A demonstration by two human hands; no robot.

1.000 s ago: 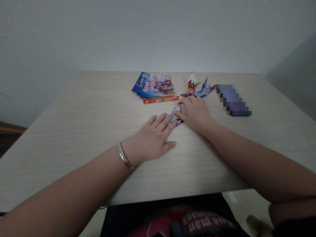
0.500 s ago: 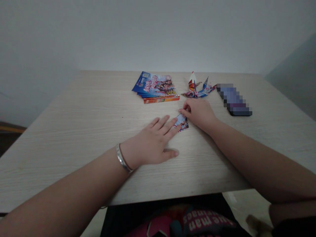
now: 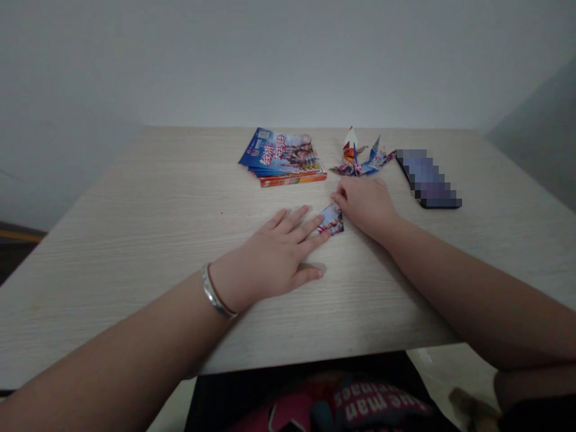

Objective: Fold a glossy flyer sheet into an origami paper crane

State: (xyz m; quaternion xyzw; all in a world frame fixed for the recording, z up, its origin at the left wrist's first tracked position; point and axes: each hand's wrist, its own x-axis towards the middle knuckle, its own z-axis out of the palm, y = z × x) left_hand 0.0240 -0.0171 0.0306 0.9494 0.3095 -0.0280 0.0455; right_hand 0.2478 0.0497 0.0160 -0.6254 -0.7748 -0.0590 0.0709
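Note:
A small folded piece of printed paper (image 3: 332,218) lies on the wooden table (image 3: 157,198) between my hands. My left hand (image 3: 274,255) lies flat with its fingers stretched out, and the fingertips press on the paper's left edge. A silver bangle is on that wrist. My right hand (image 3: 366,204) is curled, with its fingers pinched at the paper's upper right corner. Most of the paper under that hand is hidden.
A fanned stack of blue printed leaflets (image 3: 282,158) lies at the back of the table. A folded paper crane (image 3: 360,161) stands to its right, and a dark phone (image 3: 427,179) lies further right. A wall rises behind the table.
My right hand has drawn back to the right and uncovered the folded paper. My left hand's fingertips have stayed on its left edge.

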